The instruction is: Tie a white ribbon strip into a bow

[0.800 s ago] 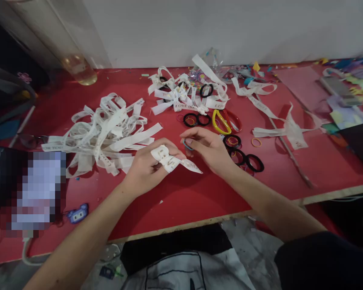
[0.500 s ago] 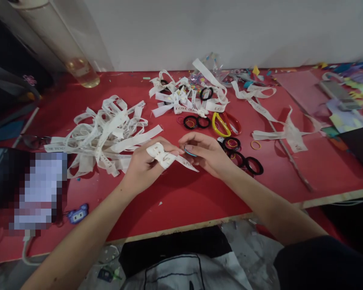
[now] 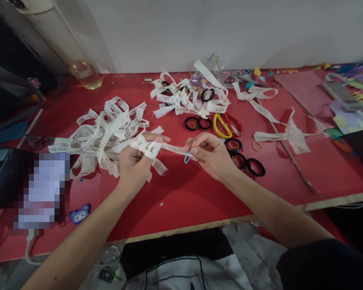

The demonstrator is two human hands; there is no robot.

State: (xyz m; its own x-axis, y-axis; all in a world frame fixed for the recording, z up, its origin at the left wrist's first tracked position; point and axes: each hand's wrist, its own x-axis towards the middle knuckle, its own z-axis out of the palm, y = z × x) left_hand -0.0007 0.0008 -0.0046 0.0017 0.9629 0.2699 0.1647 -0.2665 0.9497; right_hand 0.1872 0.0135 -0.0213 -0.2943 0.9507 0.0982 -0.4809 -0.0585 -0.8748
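My left hand (image 3: 135, 164) is closed on a folded white printed ribbon (image 3: 149, 150), held above the red table (image 3: 181, 193). One end of the ribbon stretches right to my right hand (image 3: 211, 155), which pinches that end together with a small blue elastic band (image 3: 186, 157). Both hands hover a little above the table, near its middle. A loose ribbon tail hangs below my left thumb.
A heap of white ribbon strips (image 3: 104, 133) lies left of my hands, another heap (image 3: 187, 98) behind them. Black hair rings (image 3: 248, 163), yellow and red scissors (image 3: 225, 125) and a thin stick (image 3: 293, 159) lie to the right. A glass (image 3: 86, 74) stands at the back left.
The folded ribbon has been pulled out lengthwise between my hands. My left hand rose and shifted left; my right hand now pinches the ribbon end with the blue band.
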